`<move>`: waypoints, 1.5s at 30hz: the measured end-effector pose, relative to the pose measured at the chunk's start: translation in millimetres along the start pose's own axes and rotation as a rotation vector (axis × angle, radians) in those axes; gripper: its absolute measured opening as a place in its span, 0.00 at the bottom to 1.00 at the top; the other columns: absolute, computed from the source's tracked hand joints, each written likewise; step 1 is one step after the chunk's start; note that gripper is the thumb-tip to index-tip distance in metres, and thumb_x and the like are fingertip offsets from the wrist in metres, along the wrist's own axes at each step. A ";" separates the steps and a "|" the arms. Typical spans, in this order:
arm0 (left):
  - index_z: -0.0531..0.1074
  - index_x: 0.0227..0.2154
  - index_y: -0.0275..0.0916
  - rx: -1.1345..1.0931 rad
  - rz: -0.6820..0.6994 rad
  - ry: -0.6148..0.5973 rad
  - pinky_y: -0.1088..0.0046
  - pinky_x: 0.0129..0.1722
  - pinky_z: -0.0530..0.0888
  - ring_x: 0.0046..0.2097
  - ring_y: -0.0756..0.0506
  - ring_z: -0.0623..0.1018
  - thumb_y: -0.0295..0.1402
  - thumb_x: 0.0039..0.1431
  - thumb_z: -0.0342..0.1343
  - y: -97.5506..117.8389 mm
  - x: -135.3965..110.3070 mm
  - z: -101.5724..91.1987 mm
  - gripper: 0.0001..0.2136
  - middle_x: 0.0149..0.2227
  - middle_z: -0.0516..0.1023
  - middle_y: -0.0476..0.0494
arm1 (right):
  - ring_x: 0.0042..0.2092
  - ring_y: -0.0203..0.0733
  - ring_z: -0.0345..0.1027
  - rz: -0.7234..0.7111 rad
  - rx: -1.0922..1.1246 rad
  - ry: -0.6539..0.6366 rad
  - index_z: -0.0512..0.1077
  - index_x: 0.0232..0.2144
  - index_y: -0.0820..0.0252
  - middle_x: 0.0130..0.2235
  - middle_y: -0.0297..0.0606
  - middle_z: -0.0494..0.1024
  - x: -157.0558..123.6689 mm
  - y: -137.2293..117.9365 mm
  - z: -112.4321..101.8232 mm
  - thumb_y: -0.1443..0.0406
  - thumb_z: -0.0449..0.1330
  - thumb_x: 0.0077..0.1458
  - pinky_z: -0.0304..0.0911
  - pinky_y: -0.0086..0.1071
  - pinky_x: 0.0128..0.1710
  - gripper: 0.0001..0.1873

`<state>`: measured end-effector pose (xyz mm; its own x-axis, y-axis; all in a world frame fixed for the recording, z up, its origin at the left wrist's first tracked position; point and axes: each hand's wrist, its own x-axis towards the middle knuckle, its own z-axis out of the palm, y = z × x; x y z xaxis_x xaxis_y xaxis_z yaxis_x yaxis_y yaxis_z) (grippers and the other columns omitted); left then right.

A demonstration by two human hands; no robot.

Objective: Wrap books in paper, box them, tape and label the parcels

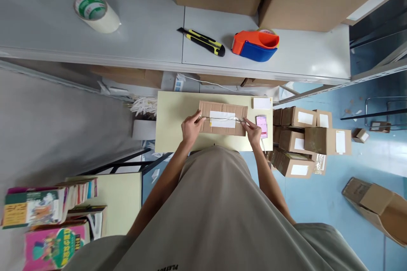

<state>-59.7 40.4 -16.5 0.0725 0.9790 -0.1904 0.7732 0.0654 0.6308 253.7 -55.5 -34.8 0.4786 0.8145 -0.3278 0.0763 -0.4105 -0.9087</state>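
On the small pale table (171, 129) right in front of us lies a flat cardboard box (223, 129), and we take it as our landmark. Our left hand (190, 128) sits at the box's left end, fingers drawn together and pinching one end of a strip of clear tape (238, 119). Our right hand (253, 130) sits at the box's right end, its fingertips closed on the other end of the same strip. The tape runs taut along the length of the box, over the top of a white label (222, 122) stuck in the middle of its upper face. We cannot tell whether the tape is already pressed down or hangs just above the cardboard. Just beside the box on the right, a phone (261, 123) with a pink screen lies on the table, touching our right hand, and a white card (261, 103) lies past the box's far right corner. Beyond the box, on a grey shelf (143, 34), we see a yellow and black utility knife (201, 42), an orange and blue tape dispenser (255, 44) next to it, and, well off to the left, a roll of tape (95, 12). Right of the box, beyond the table, small labelled boxes (305, 139) are stacked on the blue floor. Left of the box and nearer to us, books (47, 211) lie in a pile.
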 end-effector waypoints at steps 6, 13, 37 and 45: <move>0.84 0.68 0.46 0.021 -0.011 -0.036 0.63 0.62 0.82 0.55 0.41 0.88 0.36 0.82 0.57 -10.7 -9.8 9.4 0.19 0.67 0.85 0.37 | 0.62 0.61 0.87 0.030 -0.062 0.011 0.90 0.55 0.61 0.62 0.49 0.89 -12.2 4.7 4.6 0.41 0.75 0.60 0.80 0.51 0.69 0.34; 0.85 0.66 0.44 -0.026 -0.034 -0.008 0.59 0.61 0.84 0.53 0.40 0.88 0.36 0.83 0.54 -15.2 -12.2 14.2 0.19 0.66 0.86 0.35 | 0.62 0.62 0.88 0.044 -0.029 0.019 0.91 0.51 0.61 0.59 0.49 0.90 -6.1 6.0 3.4 0.42 0.76 0.57 0.79 0.52 0.71 0.32; 0.84 0.63 0.43 -0.158 0.602 0.110 0.49 0.69 0.80 0.63 0.35 0.86 0.30 0.75 0.68 132.9 75.6 -75.8 0.17 0.61 0.89 0.36 | 0.71 0.65 0.71 -0.858 -0.828 0.040 0.74 0.69 0.60 0.69 0.60 0.77 102.1 -231.2 -16.9 0.52 0.54 0.81 0.67 0.59 0.73 0.27; 0.83 0.61 0.42 -0.323 0.743 0.177 0.54 0.67 0.80 0.58 0.39 0.87 0.23 0.74 0.63 216.1 72.4 -78.5 0.17 0.52 0.91 0.41 | 0.65 0.70 0.76 -0.632 -1.272 -0.133 0.66 0.70 0.81 0.60 0.73 0.82 173.8 -302.1 25.6 0.64 0.61 0.73 0.60 0.60 0.73 0.31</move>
<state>63.2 140.7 165.1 0.3721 0.8032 0.4653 0.3415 -0.5846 0.7360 291.5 220.5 176.1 -0.0101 0.9988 -0.0475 0.9964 0.0060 -0.0850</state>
